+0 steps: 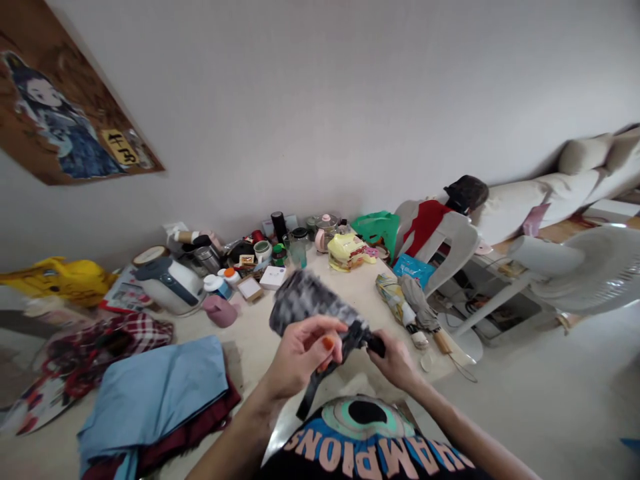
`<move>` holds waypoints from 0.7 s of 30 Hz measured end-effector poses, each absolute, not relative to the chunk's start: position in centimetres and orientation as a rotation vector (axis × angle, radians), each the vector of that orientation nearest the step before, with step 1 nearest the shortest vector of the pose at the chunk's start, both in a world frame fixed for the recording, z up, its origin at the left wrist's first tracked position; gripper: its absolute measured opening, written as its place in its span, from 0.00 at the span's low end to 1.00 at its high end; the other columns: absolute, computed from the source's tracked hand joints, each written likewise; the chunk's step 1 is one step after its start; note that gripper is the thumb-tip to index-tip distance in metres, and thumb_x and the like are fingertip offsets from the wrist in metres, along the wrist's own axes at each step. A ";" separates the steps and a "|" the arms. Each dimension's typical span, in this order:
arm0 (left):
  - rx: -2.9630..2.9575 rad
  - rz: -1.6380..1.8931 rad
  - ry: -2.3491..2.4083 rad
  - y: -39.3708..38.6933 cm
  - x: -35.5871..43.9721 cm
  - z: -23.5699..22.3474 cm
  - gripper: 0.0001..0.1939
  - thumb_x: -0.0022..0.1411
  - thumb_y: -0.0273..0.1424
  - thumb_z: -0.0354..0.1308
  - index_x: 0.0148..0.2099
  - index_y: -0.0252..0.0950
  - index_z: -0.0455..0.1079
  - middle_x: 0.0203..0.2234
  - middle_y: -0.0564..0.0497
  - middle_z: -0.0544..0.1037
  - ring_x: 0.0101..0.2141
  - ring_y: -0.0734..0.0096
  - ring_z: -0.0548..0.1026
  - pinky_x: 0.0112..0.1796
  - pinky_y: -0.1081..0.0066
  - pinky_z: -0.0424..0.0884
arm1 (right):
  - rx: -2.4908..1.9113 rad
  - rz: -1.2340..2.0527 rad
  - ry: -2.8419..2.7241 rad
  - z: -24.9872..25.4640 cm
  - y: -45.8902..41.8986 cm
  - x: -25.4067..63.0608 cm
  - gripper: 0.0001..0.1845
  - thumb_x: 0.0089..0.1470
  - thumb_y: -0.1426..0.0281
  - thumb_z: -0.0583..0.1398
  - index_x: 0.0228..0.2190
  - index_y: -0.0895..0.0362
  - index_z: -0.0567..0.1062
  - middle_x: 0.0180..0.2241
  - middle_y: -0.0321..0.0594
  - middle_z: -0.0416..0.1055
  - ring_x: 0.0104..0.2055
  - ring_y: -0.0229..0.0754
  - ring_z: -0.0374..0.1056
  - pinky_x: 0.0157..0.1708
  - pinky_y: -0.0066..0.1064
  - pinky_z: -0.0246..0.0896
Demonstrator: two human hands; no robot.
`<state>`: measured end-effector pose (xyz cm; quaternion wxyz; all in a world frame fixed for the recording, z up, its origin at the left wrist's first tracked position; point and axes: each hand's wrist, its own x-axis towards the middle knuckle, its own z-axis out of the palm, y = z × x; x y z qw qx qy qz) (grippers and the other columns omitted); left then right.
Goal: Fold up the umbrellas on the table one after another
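A folded umbrella (313,301) in blurred grey-and-black pattern is held over the table, its canopy pointing away to the left. My right hand (394,360) grips its black handle. Closed in a pinch, my left hand (307,350) is at the fabric near the handle end, by the dark ribs and folds; exactly what lies between its fingertips is hidden. A dark strap or fabric strip (311,395) hangs below the left hand. Two more folded umbrellas, one yellow-patterned (395,297) and one grey (420,301), lie to the right of my hands.
Folded blue cloth (160,387) lies at the left, near a white kettle (170,283) and a pink cup (221,311). Bottles, small boxes, a glass pot (326,233) and a yellow bag (347,251) line the wall. A chair (453,243) and a white fan (590,267) stand at the right.
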<state>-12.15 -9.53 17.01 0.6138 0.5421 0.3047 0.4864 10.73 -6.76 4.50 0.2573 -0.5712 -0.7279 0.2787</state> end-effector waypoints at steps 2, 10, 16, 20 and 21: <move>1.278 1.017 0.655 -10.4 -14.1 16.7 0.21 0.58 0.47 0.61 0.38 0.31 0.76 0.20 0.50 0.73 0.18 0.81 0.64 0.19 0.79 0.55 | -1.569 1.036 -1.668 5.3 -6.5 11.0 0.06 0.50 0.66 0.56 0.26 0.55 0.65 0.17 0.33 0.65 0.20 0.38 0.61 0.23 0.29 0.54; 1.206 0.626 0.912 -10.2 -17.0 11.1 0.27 0.52 0.52 0.63 0.36 0.29 0.76 0.21 0.48 0.74 0.18 0.82 0.62 0.20 0.78 0.54 | -1.023 1.717 -0.647 9.5 -7.4 11.3 0.23 0.40 0.58 0.69 0.22 0.56 0.61 0.18 0.28 0.59 0.16 0.26 0.51 0.17 0.22 0.42; 1.155 0.679 0.964 -9.3 -12.7 9.8 0.30 0.51 0.53 0.62 0.41 0.29 0.73 0.29 0.46 0.77 0.26 0.76 0.70 0.28 0.75 0.65 | -1.151 1.693 -0.752 9.6 -9.1 8.0 0.23 0.42 0.55 0.67 0.23 0.56 0.62 0.18 0.29 0.60 0.16 0.28 0.53 0.16 0.23 0.46; 1.110 0.788 1.008 -8.0 -8.3 10.7 0.27 0.47 0.51 0.65 0.38 0.31 0.71 0.26 0.49 0.75 0.24 0.72 0.71 0.29 0.70 0.69 | -1.137 1.602 -1.123 9.6 -9.4 5.8 0.17 0.50 0.56 0.60 0.24 0.56 0.63 0.17 0.31 0.62 0.18 0.32 0.56 0.21 0.26 0.55; 1.069 0.796 1.068 -7.5 -7.5 11.0 0.25 0.48 0.50 0.64 0.36 0.32 0.72 0.24 0.50 0.74 0.21 0.72 0.70 0.26 0.69 0.68 | -1.146 1.557 -1.258 9.9 -9.3 5.4 0.15 0.51 0.58 0.58 0.24 0.56 0.64 0.18 0.32 0.64 0.20 0.33 0.58 0.23 0.27 0.57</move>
